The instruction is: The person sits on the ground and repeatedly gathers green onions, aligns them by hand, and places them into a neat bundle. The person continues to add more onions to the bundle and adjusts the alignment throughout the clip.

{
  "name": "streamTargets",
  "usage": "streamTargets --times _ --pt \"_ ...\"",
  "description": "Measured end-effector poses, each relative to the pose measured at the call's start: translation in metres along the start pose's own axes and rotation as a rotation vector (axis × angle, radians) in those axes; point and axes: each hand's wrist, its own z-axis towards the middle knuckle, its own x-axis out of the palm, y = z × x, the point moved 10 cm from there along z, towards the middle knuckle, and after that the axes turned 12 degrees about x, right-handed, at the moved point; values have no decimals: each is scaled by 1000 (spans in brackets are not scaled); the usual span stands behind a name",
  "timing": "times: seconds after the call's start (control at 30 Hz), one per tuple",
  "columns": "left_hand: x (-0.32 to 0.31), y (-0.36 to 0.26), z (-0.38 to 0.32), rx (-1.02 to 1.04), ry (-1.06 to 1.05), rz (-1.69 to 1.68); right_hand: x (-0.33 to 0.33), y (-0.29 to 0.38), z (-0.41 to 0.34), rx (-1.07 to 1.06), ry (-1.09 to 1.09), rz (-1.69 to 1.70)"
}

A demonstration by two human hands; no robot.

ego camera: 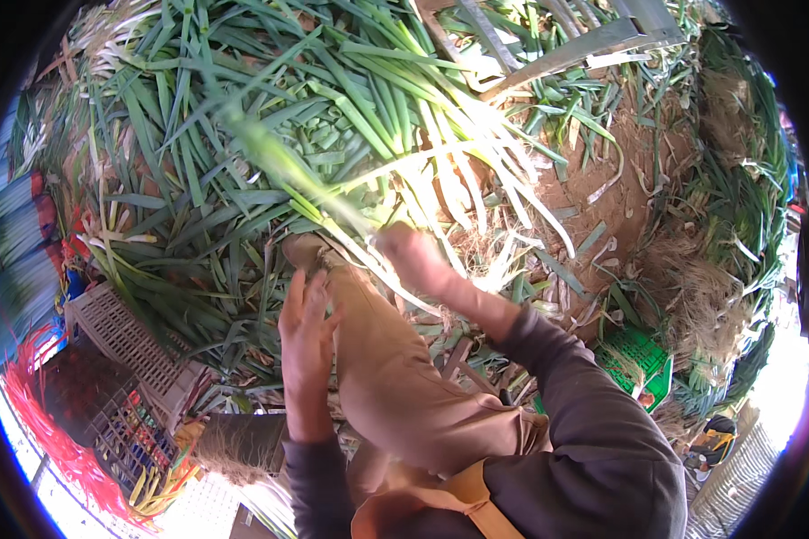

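My left hand point(308, 330) is raised beside my trousered leg, its fingers apart and nothing in it. My right hand point(414, 259) is blurred by motion, with its fist closed around the pale lower end of a green onion stalk point(283, 162). That stalk's blurred green leaves point up and left. Under and beyond the hand lie several long green onions point(458, 162) with white shanks, some in strong sunlight. A deep layer of cut green onion leaves point(222, 195) spreads over the ground in front of me and around my shoe point(303, 250).
A metal frame point(566, 57) stands at the far right on leaf litter and bare soil point(580, 202). Rooted green onions point(698, 290) are heaped along the right. A green plastic basket point(637, 370) sits by my right elbow. Left are a grey plastic crate point(125, 337) and red plastic strips point(61, 431).
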Motion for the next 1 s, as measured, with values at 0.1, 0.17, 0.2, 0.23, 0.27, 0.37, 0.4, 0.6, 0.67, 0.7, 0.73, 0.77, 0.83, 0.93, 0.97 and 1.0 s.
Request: streamTargets --times 0.1,0.17,0.2,0.23,0.27,0.37,0.4,0.6,0.67,0.7,0.73,0.77,0.83,0.93,0.97,1.0 --pt "38 37 32 -263 205 -703 9 29 -36 -59 670 651" --pt "35 48 41 -235 118 -702 -7 -40 8 113 470 528" --pt "39 49 42 -229 119 -753 -24 -95 35 274 258 497" --pt "42 47 43 -222 122 -802 -31 -157 55 475 148 363" --pt "41 46 36 -229 51 -912 -44 -209 71 582 20 204" --pt "31 29 21 -221 -42 -1064 -44 -330 83 827 -64 -154" --pt "28 26 12 -247 -92 -1155 -28 -355 79 856 28 -206" --pt "12 5 -35 -224 -269 -1174 13 -384 57 919 93 -194" --pt "1 -4 -45 -164 -324 -1098 3 -356 58 884 96 -137" --pt "-2 -12 -48 -124 -307 -1077 -6 -337 55 844 98 -91" --pt "-4 -21 -51 -80 -291 -1111 -18 -312 53 761 93 -39" --pt "-5 -35 -51 -15 -218 -1121 -30 -282 47 637 122 65" --pt "-10 -55 -62 28 -164 -1184 -42 -238 -2 689 342 705" --pt "-2 -65 -90 -19 -122 -1216 -58 -211 -95 969 694 282" --pt "4 -67 -101 -46 -104 -1294 -78 -196 -106 889 642 225" --pt "10 -63 -114 -61 -113 -1235 -89 -178 -118 872 642 365"
